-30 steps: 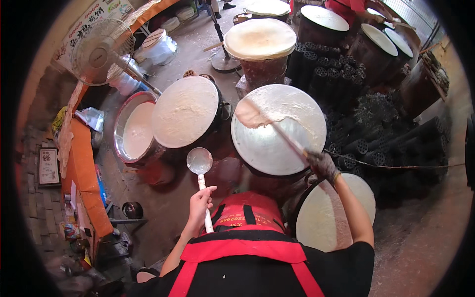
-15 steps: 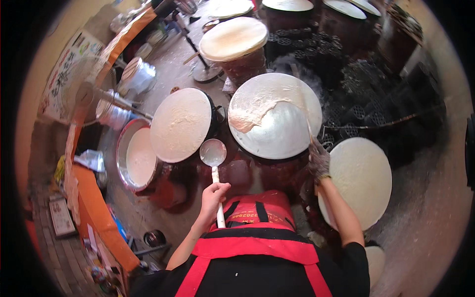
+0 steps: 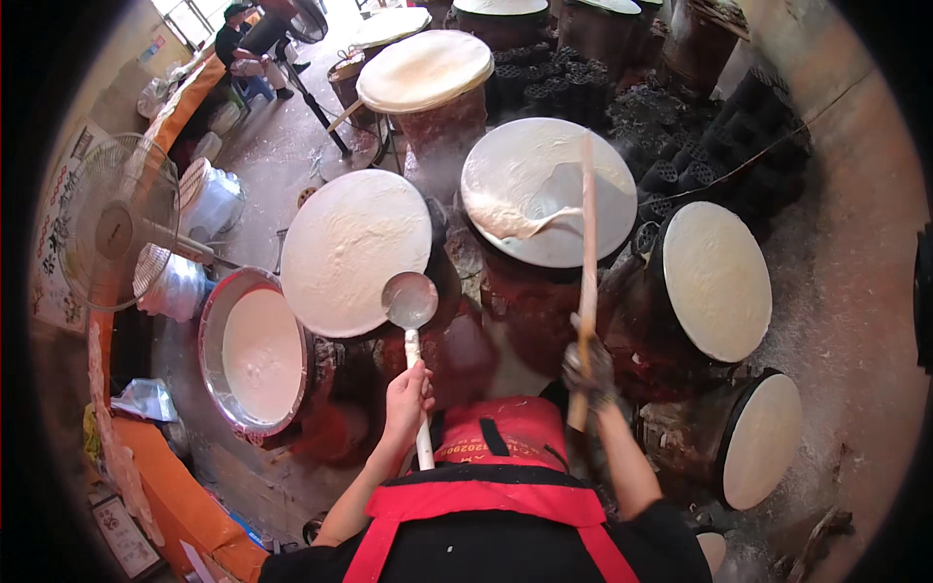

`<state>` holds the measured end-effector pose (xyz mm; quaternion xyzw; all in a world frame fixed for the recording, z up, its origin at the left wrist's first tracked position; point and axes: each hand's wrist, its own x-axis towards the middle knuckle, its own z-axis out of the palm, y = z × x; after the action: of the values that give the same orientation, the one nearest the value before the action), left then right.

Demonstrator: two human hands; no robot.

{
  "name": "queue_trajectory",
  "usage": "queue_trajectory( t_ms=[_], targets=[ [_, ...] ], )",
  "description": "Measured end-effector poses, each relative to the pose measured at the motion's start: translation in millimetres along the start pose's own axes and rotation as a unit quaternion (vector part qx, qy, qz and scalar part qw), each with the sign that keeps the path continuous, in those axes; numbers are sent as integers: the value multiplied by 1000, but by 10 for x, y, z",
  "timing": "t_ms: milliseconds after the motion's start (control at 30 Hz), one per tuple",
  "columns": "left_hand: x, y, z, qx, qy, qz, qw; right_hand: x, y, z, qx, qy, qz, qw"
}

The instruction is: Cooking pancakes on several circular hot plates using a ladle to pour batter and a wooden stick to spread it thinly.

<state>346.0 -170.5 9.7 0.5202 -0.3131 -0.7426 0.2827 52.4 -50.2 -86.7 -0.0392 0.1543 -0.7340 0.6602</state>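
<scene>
My left hand [image 3: 409, 400] is closed round the white handle of a metal ladle [image 3: 409, 299], whose bowl hangs over the near edge of a batter-covered griddle [image 3: 352, 248]. In my gloved right hand [image 3: 589, 373] is a long wooden spreader stick [image 3: 589, 262], slanting up past the round griddle [image 3: 607, 219] ahead of me. Pale batter [image 3: 510, 216] lies over the left and far parts of that griddle, with a thick tongue reaching toward the stick; grey metal shows bare beside it. A wide metal basin [image 3: 209, 335] of liquid batter [image 3: 262, 355] stands at the left.
More coated griddles stand on drum stoves at the right [image 3: 717, 282], lower right [image 3: 763, 442] and far side [image 3: 428, 70]. Perforated coal briquettes [image 3: 700, 175] are piled at the far right. A fan [image 3: 115, 228] stands left; a seated person [image 3: 238, 49] is far left.
My right hand has drawn the stick back toward me and left, off the griddle's right rim. The batter there has spread and shifted. The ladle has risen over the left griddle's edge as the view moved.
</scene>
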Motion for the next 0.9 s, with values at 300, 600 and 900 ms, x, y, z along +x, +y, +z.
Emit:
queue_trajectory(
  t_ms=[300,600,900],
  targets=[
    [-771,-65,-749,21,73,100,992,2914,1494,645,-307,304,-158,888],
    [-756,-79,-749,84,67,83,991,1319,1437,777,-164,360,-129,909],
    [-671,-113,-481,42,12,71,996,1201,799,432,-68,279,-167,943]
  ],
)
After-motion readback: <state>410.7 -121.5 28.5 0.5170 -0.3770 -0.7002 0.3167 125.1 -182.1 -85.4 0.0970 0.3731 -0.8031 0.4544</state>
